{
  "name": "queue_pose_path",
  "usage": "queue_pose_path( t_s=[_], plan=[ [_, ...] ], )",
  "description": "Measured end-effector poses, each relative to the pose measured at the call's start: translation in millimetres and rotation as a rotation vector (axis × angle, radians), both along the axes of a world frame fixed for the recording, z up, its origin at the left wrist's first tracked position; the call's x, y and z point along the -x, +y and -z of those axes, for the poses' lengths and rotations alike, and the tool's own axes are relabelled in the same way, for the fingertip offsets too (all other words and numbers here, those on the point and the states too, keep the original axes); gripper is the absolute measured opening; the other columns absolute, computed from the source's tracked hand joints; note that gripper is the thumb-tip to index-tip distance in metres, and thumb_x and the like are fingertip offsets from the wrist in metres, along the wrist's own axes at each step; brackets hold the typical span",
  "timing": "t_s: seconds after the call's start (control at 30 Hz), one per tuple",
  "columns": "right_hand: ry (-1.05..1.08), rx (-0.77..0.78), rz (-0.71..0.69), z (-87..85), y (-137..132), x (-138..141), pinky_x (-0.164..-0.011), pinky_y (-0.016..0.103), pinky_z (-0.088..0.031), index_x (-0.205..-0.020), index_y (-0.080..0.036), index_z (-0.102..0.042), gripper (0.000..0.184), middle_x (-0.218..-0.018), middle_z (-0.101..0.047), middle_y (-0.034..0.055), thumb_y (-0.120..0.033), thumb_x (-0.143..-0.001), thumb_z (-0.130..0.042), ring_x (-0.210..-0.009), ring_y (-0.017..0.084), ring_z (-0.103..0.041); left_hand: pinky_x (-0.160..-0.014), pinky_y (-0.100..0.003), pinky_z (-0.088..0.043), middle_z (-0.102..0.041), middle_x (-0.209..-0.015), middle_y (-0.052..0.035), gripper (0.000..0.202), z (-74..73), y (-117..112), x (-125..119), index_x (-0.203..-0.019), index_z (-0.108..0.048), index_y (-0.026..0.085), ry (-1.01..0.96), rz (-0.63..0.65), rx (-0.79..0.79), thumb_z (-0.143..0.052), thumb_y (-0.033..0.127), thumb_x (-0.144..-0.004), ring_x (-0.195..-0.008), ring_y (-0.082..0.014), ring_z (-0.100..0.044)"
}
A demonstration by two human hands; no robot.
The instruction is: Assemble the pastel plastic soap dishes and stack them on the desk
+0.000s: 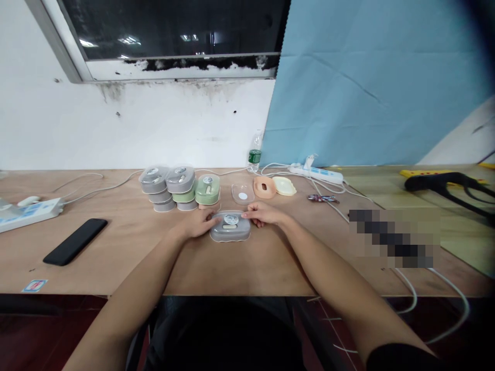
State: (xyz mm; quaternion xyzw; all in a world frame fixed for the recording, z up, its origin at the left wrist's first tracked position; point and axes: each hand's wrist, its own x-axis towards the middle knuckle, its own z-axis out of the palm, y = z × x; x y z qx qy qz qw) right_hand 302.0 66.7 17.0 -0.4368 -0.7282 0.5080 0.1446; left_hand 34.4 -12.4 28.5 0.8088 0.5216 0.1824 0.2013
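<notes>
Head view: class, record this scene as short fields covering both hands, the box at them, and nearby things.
left hand: touching the grey box's left edge
right hand: touching its right edge
grey box: clear-topped, round label, on the table
behind, left: stacked grey and green boxes
behind, right: orange piece, yellow piece
by the wall: upright bottle
far left: black phone

This looks like a plain workroom or small workshop, though which of the two is hard to tell. A long wooden tabletop (pixel 232 273) runs along a scuffed white wall (pixel 193 123), under a dark framed pane (pixel 174 28) and beside a hung blue sheet (pixel 348 93). Power strips (pixel 320 174) with trailing cables, stacks of matching lidded boxes (pixel 180 180) and a dark red floor (pixel 38 340) suggest it
</notes>
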Motion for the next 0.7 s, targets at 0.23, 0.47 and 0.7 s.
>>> queue_pose_path(
  t_s=[0.23,0.47,0.7],
  plan=[
    [0.008,-0.077,0.024,3.8,1,3,-0.034,0.016,-0.030,-0.063,-0.019,-0.043,0.050,-0.047,-0.052,-0.0052,-0.065,-0.070,-0.063,-0.038,0.006,-0.046,-0.088,-0.037,-0.043,-0.057,-0.128,-0.0127,0.078,-9.8,-2,3,-0.133,-0.047,0.020,0.053,0.101,0.013,-0.058,0.068,-0.073,-0.113,-0.0312,-0.053],
    [0.047,-0.116,0.038,6.2,2,2,-0.035,0.017,-0.028,-0.066,-0.019,-0.045,0.047,-0.048,-0.050,-0.0060,-0.062,-0.069,-0.065,-0.040,0.007,-0.045,-0.084,-0.037,-0.046,-0.061,-0.117,-0.0095,0.081,-8.6,-3,1,-0.129,-0.050,0.021,-0.047,0.105,0.101,-0.073,0.060,-0.061,-0.104,-0.0303,-0.058],
    [0.155,-0.094,-0.017,0.9,3,-1,-0.037,0.016,-0.030,-0.097,-0.016,-0.058,0.049,-0.062,-0.056,-0.0057,-0.056,-0.070,-0.067,-0.043,0.005,-0.045,-0.088,-0.043,-0.047,-0.058,-0.118,-0.0123,0.092,0.5,0,3,-0.125,-0.050,0.017,-0.100,0.054,-0.047,-0.080,0.059,-0.049,-0.106,-0.0322,-0.056]
  ],
)
